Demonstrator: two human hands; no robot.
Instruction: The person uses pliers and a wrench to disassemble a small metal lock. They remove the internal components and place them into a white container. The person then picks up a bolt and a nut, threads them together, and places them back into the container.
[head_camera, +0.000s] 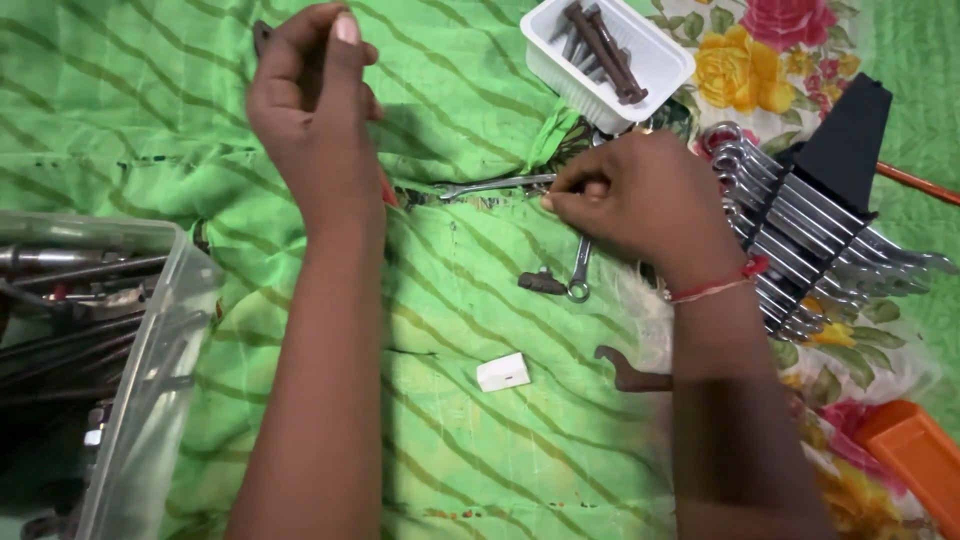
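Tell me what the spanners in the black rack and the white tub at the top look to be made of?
The spanners look like polished or plated steel: bright, silvery, mirror-like glints. Their black rack seems matt plastic. The white tub looks like thin moulded plastic, with a ribbed wall and dull sheen; the bolts inside look like dark, rusty iron.

Even, bright light falls across the green cloth (470, 450), casting only soft shadows beside the left hand (310, 105) and right hand (640, 195). Glare glints off the row of steel wrenches (800, 235). Motion blur softens the right forearm and the frame's lower edge.
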